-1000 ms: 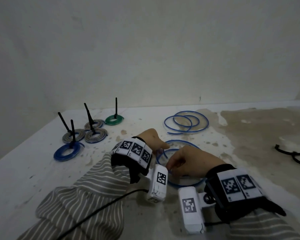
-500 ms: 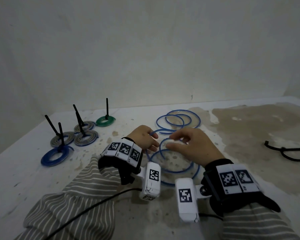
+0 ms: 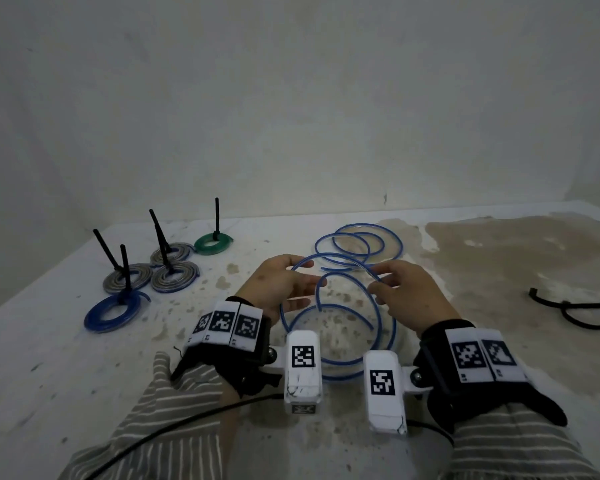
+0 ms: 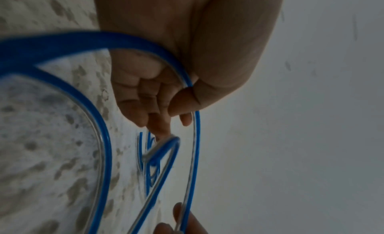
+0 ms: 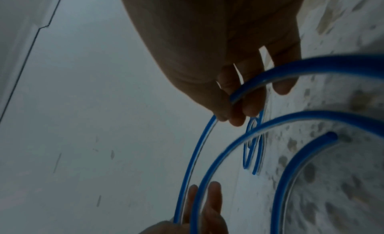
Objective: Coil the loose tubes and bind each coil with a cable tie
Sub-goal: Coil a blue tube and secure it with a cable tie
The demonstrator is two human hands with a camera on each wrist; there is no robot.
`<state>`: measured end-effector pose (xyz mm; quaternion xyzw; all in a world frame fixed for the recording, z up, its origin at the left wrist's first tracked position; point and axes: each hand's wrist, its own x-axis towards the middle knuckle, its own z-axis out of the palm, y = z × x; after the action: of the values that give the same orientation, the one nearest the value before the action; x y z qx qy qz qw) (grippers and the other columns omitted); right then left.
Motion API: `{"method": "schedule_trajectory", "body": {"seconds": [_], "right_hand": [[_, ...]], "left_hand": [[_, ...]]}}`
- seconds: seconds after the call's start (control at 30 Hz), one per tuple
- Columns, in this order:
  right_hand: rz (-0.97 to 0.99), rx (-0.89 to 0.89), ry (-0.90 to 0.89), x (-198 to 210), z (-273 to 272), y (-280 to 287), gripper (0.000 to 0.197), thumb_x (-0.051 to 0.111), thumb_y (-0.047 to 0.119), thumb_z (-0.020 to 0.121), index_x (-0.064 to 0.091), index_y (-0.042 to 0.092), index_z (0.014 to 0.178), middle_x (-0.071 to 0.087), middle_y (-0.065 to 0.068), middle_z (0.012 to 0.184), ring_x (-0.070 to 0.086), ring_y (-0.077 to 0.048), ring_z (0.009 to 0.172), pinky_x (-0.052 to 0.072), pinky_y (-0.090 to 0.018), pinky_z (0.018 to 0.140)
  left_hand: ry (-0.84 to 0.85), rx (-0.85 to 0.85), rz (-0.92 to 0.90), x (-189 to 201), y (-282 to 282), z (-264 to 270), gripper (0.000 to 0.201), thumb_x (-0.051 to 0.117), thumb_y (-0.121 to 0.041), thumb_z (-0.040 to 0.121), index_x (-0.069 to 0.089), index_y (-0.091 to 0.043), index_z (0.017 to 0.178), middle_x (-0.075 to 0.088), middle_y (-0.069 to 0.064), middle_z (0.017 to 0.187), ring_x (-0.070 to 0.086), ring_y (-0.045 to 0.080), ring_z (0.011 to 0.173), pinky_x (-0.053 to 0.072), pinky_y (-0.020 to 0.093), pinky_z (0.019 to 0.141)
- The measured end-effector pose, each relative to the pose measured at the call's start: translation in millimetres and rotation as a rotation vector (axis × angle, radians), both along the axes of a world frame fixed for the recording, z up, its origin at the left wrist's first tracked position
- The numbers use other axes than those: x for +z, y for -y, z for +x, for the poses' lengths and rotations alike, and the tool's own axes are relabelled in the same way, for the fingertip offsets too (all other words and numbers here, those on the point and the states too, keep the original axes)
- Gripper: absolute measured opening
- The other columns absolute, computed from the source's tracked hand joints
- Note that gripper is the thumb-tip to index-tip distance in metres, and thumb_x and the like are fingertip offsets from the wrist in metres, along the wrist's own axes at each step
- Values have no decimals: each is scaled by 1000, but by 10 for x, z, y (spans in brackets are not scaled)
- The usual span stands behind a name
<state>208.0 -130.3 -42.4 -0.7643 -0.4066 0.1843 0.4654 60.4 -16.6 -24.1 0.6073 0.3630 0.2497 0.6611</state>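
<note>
From my remote station I see the loose blue translucent plastic tube [image 3: 340, 306] lifted in wide loops between both hands above the stained white tabletop [image 3: 66, 393], which I take as my landmark; its lowest turns look to rest on that top, though the wrist-mounted camera housings cover their near edge. The left hand [image 3: 278, 289] grasps the tube: in the left wrist view the thumb [image 4: 182, 104] presses it against the curled fingers. The right hand [image 3: 409, 292] pinches another stretch of the same tube between thumb and fingertips [image 5: 236, 117], the remaining fingers held loosely apart. One cut end [image 5: 330, 136] hangs free inside the loops. A second loose blue tube [image 3: 361, 247] lies in flat rings toward the far edge of the tabletop, partly hidden behind the lifted one. On the tabletop's far left sit five bound coils [image 3: 142, 278], each with a black cable tie tail [image 3: 217, 216] standing up: three grey, one green, one blue. A black cord [image 3: 575, 311] at the tabletop's right side is cut off by the frame. Both wrist views are dim and blurred at close range.
</note>
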Motion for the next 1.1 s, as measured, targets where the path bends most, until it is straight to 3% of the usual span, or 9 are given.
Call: {"method": "schedule_trajectory", "body": {"seconds": [0.13,0.3,0.43,0.5,0.63,0.77,0.87,0.97,1.1], "right_hand": [[28,11,-14,-8,-18,1,13,53,22,92,57,16,103,66,-7,92,60,-22,85,49,-40,83],[146,-14,-17,-32,-33,-19,19,61,34,86,59,16,93,62,-1,89,59,-19,85,46,-33,73],[304,-15,16,-20,0,-37,3,58,24,89,59,22,90,55,8,60,49,-4,51,37,-14,50],[372,-73,6,-14,64,-35,6,56,17,90,61,18,88,46,8,50,41,-6,41,34,-14,43],[408,-213,-75,-49,195,-23,11,52,17,91,62,11,91,48,2,61,42,-14,53,36,-29,54],[373,-170,-88,-57,156,-40,20,57,10,86,58,29,82,59,4,90,53,-20,81,43,-23,63],[378,-74,66,35,72,21,30,61,11,84,58,31,106,52,8,118,48,-11,108,42,-21,88],[442,113,228,156,-85,60,35,62,20,86,54,34,117,53,14,122,45,-1,117,32,-8,99],[379,232,438,171,-259,3,29,56,42,85,58,38,113,59,18,111,53,-4,109,39,-40,101]], "left_hand": [[129,-12,-100,29,41,-42,22,44,6,89,56,-8,101,66,10,75,63,18,55,52,27,55],[129,-109,-42,58,103,-59,16,50,1,87,63,-7,93,65,5,68,48,9,42,41,20,44],[145,-173,4,76,121,-85,19,45,1,91,61,-7,99,56,0,55,40,9,39,34,18,41],[157,-185,9,81,106,-133,20,44,0,92,58,-9,103,52,-1,52,44,10,40,38,19,43],[170,-223,-10,98,96,-280,19,43,-5,94,54,-11,108,48,-1,52,48,14,41,44,22,47],[104,-189,73,127,57,-368,22,39,-3,96,54,-7,111,47,1,54,28,8,35,33,20,42],[32,-138,178,166,59,-371,23,40,-1,94,50,-7,114,51,2,55,25,8,34,28,20,40],[-14,-171,250,218,152,-319,22,43,-2,93,48,-10,113,51,0,52,25,8,35,26,19,40],[0,-285,313,279,299,-245,25,46,-1,91,45,-9,114,48,-2,49,28,9,39,24,21,42]]}}
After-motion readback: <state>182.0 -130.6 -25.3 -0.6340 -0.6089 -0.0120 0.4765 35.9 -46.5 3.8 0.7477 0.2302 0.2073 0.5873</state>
